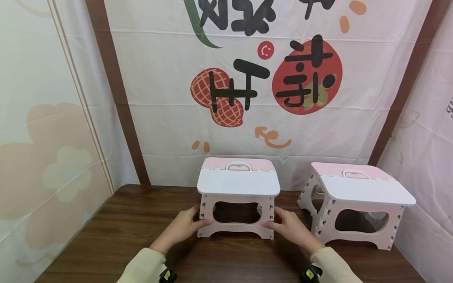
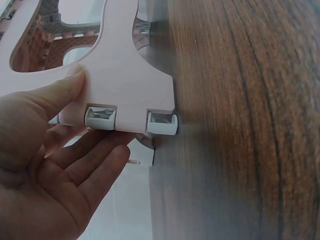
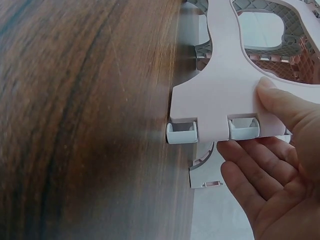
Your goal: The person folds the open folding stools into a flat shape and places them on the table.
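A folding step stool (image 1: 238, 182) with a white and pink top and a pale pink front panel stands upright on the brown wooden table, in the middle of the head view. My left hand (image 1: 184, 226) grips the left edge of its front panel, the thumb on the front face. On the opposite edge my right hand (image 1: 290, 228) holds it the same way. In the left wrist view the thumb (image 2: 75, 80) presses the panel above two white hinge pieces, with fingers behind. The right wrist view shows the right thumb (image 3: 267, 85) on the panel, the fingers underneath the hinged edge.
A second, matching folding stool (image 1: 364, 192) stands unfolded at the right, turned at an angle. The wooden table (image 1: 116, 232) runs back to a white printed cloth (image 1: 162, 98) with drawings and black characters. More cloth hangs along the left and right sides.
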{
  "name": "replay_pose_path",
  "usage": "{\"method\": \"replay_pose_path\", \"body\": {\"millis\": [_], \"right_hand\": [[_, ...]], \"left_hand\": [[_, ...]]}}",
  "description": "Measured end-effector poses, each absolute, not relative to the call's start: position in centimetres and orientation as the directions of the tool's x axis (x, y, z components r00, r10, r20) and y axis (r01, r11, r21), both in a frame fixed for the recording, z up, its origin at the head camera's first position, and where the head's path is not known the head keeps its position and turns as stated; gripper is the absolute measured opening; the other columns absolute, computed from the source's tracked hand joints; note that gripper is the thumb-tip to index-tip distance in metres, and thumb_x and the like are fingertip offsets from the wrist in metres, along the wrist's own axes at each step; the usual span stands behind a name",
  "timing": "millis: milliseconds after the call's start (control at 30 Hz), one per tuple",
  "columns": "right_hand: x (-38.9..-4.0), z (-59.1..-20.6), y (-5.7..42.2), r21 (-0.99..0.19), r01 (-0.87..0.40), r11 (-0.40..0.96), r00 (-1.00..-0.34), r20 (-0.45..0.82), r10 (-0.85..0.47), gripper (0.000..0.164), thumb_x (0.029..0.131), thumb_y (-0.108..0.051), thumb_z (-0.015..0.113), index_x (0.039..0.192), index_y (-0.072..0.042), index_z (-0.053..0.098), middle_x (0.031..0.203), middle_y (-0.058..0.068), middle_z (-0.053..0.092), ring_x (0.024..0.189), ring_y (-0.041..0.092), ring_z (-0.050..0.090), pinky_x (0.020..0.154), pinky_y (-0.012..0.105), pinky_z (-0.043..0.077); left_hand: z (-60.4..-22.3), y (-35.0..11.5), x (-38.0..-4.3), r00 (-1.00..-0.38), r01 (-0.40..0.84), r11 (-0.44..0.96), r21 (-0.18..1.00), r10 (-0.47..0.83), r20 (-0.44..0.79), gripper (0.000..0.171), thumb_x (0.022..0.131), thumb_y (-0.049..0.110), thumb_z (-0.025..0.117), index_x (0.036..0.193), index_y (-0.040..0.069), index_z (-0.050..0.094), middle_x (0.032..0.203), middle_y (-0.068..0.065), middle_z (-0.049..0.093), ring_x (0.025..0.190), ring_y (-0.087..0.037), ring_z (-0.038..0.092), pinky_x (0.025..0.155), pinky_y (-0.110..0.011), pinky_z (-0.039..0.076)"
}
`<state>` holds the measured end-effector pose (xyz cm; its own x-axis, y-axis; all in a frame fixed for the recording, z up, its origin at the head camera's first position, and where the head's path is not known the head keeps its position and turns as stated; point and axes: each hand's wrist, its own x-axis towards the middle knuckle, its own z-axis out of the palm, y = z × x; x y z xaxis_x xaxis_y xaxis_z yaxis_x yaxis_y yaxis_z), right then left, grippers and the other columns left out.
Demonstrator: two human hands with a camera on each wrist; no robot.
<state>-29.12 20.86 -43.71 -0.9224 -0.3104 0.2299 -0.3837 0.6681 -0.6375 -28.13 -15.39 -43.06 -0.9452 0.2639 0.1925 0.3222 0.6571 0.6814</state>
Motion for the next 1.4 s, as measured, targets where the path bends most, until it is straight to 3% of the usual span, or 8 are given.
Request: {"method": "replay_pose_path", "body": {"millis": [233, 500, 800, 1400], "right_hand": [[-29.40, -43.57, 20.89, -0.641, -0.385, 0.664, -0.922, 0.226, -0.315, 0.077, 0.087, -0.050, 0.075, 0.137, 0.005, 0.055, 0.119, 0.012, 0.070, 0.107, 0.025, 0.066, 0.088, 0.047, 0.054], [-29.41, -43.41, 21.03, -0.652, -0.396, 0.647, -0.915, 0.219, -0.340, 0.071, 0.088, -0.049, 0.074, 0.135, 0.002, 0.058, 0.115, 0.008, 0.071, 0.099, 0.018, 0.067, 0.080, 0.041, 0.056], [-29.54, -43.70, 21.22, -0.648, -0.401, 0.648, -0.913, 0.219, -0.345, 0.073, 0.087, -0.050, 0.075, 0.136, 0.003, 0.058, 0.123, 0.013, 0.067, 0.111, 0.027, 0.065, 0.089, 0.049, 0.053], [-29.50, -43.49, 21.27, -0.658, -0.407, 0.634, -0.908, 0.215, -0.359, 0.062, 0.087, -0.049, 0.075, 0.132, -0.007, 0.063, 0.116, 0.003, 0.071, 0.106, 0.019, 0.066, 0.087, 0.046, 0.054]], "left_hand": [[-42.81, -15.57, -28.25, -0.941, 0.333, 0.656, 0.677, 0.273, 0.198, 0.078, 0.092, 0.043, 0.072, 0.144, -0.009, 0.045, 0.134, -0.026, 0.058, 0.120, -0.038, 0.059, 0.099, -0.055, 0.046], [-42.76, -15.58, -28.40, -0.940, 0.336, 0.655, 0.677, 0.279, 0.197, 0.075, 0.092, 0.043, 0.072, 0.143, -0.007, 0.048, 0.132, -0.024, 0.060, 0.118, -0.037, 0.060, 0.098, -0.055, 0.047], [-42.88, -15.62, -28.34, -0.940, 0.331, 0.636, 0.697, 0.284, 0.187, 0.075, 0.092, 0.043, 0.072, 0.143, -0.006, 0.047, 0.134, -0.023, 0.059, 0.120, -0.036, 0.059, 0.099, -0.055, 0.046], [-43.04, -15.73, -28.42, -0.927, 0.359, 0.613, 0.703, 0.324, 0.191, 0.073, 0.094, 0.042, 0.070, 0.144, -0.005, 0.047, 0.134, -0.022, 0.059, 0.120, -0.036, 0.059, 0.098, -0.056, 0.046]]}}
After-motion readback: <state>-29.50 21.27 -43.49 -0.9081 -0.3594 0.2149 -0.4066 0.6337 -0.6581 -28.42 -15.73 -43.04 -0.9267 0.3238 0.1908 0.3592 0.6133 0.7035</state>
